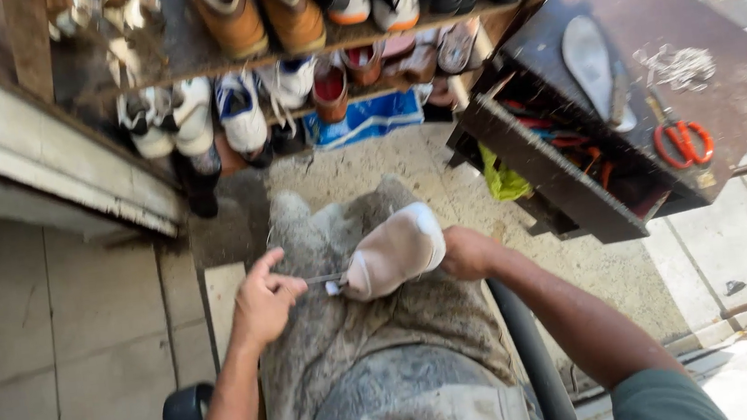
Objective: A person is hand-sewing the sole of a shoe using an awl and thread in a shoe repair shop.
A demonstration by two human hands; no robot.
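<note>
The person sat with a grey, dusty cloth [379, 365] over the lap, and on it lay a pale shoe [393, 252], sole upward, its toe pointing toward two o'clock. The right hand [466, 253] was closed around the shoe's far end at three o'clock, gripping it firmly. The left hand [263, 300], at nine o'clock from the shoe, pinched a thin metal tool [324, 279] between thumb and fingers, forefinger raised; the tool's tip met the shoe's near end, just beside a small white scrap there. So the shoe lay between the two hands, touched by both, resting on the cloth.

I judged the risk plain enough: the tool's point faced toward the right hand, and a slip along the smooth sole could carry it across. The shoe was also steadied from one end only, so a hard push might twist it off the lap.

At twelve o'clock stood shelves of shoes [283, 27]; at two o'clock a dark wooden box [563, 184] with orange-handled scissors [683, 142] and a pale insole [587, 57].
</note>
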